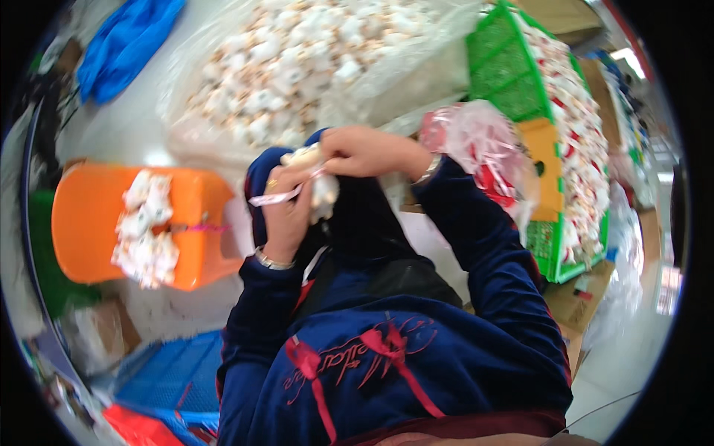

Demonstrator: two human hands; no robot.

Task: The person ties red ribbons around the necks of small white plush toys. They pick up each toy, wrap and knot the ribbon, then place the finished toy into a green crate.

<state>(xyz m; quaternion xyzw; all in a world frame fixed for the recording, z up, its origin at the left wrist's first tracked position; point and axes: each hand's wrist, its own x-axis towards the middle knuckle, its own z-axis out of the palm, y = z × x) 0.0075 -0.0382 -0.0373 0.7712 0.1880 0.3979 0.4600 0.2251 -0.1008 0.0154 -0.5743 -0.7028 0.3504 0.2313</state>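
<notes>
A small white and cream plush toy (324,195) is held over my lap, between my two hands. A pale pink ribbon (274,198) runs across it, its loose end sticking out to the left past my fingers. My left hand (285,215), with a ring and a bracelet, is closed around the toy's left side and the ribbon. From the right, my right hand (368,152) pinches at the toy's upper part, thumb and fingers pressed together where the ribbon passes. Its fingertips partly cover the toy.
Ahead lies a clear plastic sheet (401,82) heaped with similar plush toys (297,56). An orange stool (82,223) at left bears several toys (145,227) and scissors-like metal. At right stand a pink-filled plastic bag (480,141) and a green crate (506,67) beside many white-and-red toys (584,149).
</notes>
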